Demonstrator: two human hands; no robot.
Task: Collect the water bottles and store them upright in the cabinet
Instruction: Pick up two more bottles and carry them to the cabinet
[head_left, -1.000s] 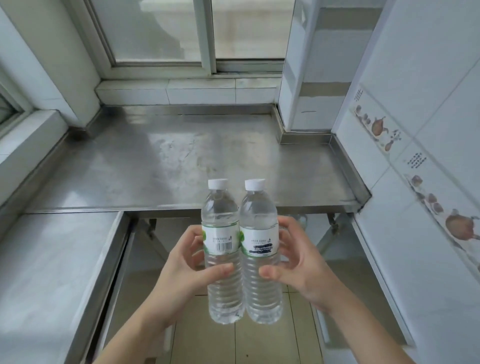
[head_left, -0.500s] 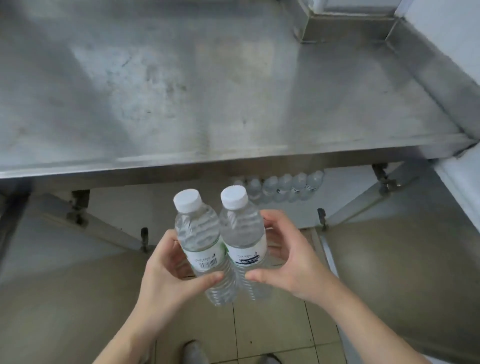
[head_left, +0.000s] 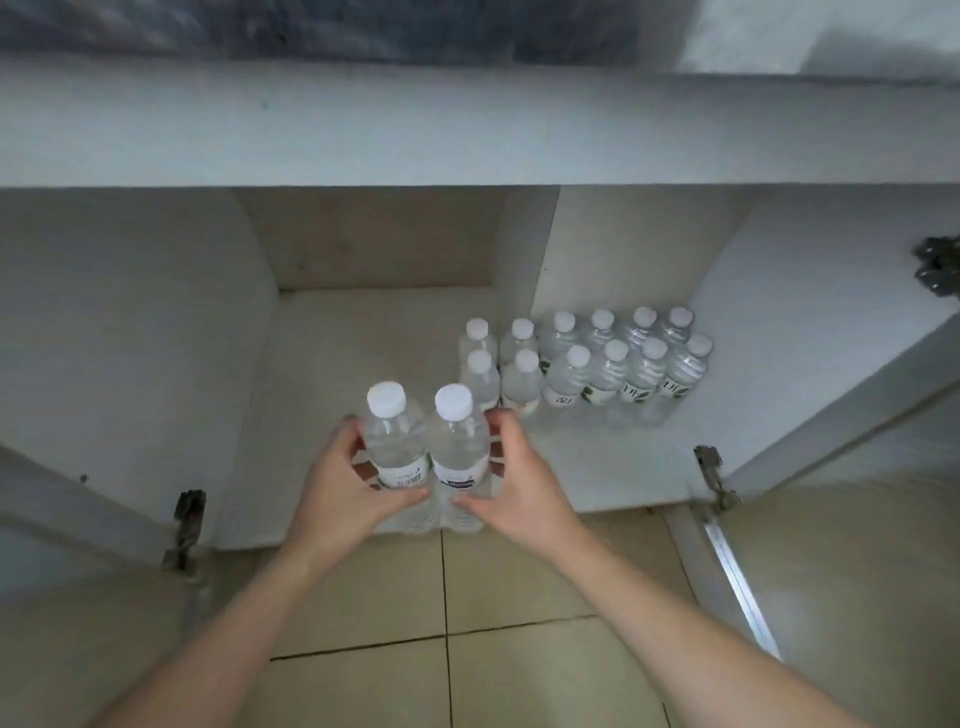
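Observation:
Two clear water bottles with white caps stand upright side by side at the front edge of the open cabinet floor (head_left: 332, 364). My left hand (head_left: 345, 483) grips the left bottle (head_left: 394, 441), and my right hand (head_left: 519, 480) grips the right bottle (head_left: 460, 447). The two bottles touch each other. Deeper in the cabinet, to the right, several more capped bottles (head_left: 587, 364) stand upright in two rows.
The cabinet has a white partition (head_left: 540, 249) near the stored bottles and open doors with metal hinges on the left (head_left: 187, 514) and right (head_left: 711, 475). The steel countertop edge (head_left: 467, 124) runs overhead. Beige floor tiles (head_left: 447, 613) lie below my arms.
The view has dropped from the countertop to the cabinet under it. Both hands have carried the two bottles down and forward to the cabinet's front edge.

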